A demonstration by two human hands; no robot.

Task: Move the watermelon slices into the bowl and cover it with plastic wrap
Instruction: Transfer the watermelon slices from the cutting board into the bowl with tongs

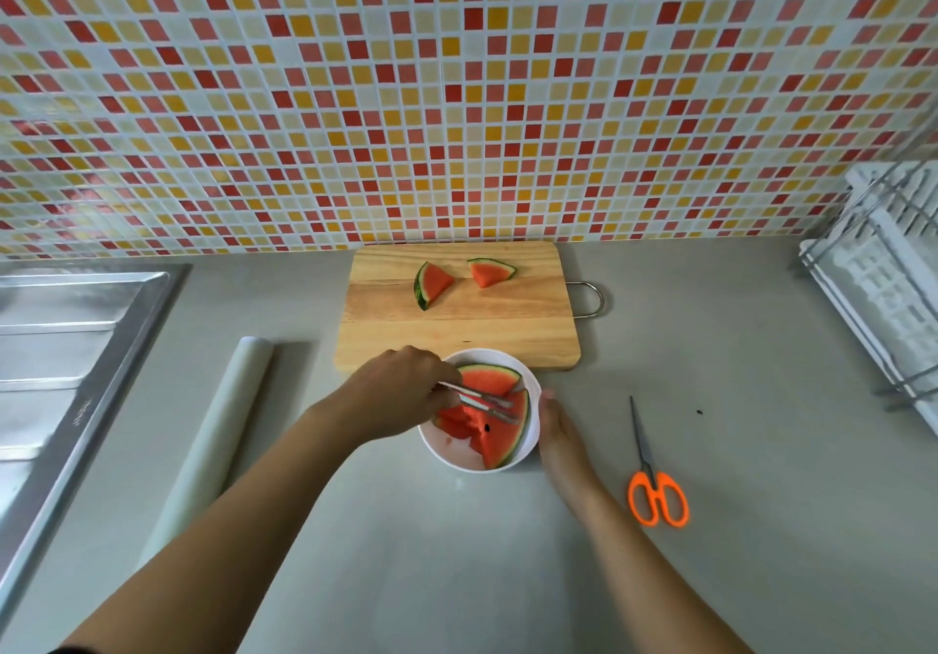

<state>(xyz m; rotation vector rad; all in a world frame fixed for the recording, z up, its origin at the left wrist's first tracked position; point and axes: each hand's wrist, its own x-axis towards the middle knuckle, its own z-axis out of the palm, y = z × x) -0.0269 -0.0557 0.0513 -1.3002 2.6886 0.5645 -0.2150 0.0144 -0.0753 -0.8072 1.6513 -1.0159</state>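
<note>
The left hand (401, 389) reaches in from the lower left, forearm stretched diagonally over the counter (761, 399), its fingers curled round a pair of metal tongs (482, 402). The tongs' tips point right and lie over the watermelon slices in the bowl (500, 432). The white bowl (457, 453) stands on the counter just in front of the wooden cutting board (457, 333), its far rim meeting the board's near edge. The right hand (558, 430) lies just beside the bowl's right wall, fingers straight and together, holding nothing; whether it touches the wall I cannot tell.

Two more watermelon slices (434, 284) lie apart from each other near the back of the board, close to the tiled wall (457, 95). A roll of plastic wrap (218, 430) lies on the counter left of the left forearm, between it and the steel sink (61, 349). Orange-handled scissors (652, 476) lie closed to the right of the right wrist. A white dish rack (893, 273) stands at the far right edge.

Bare counter shows between the scissors and the rack, and in front of the bowl between the two forearms.
</note>
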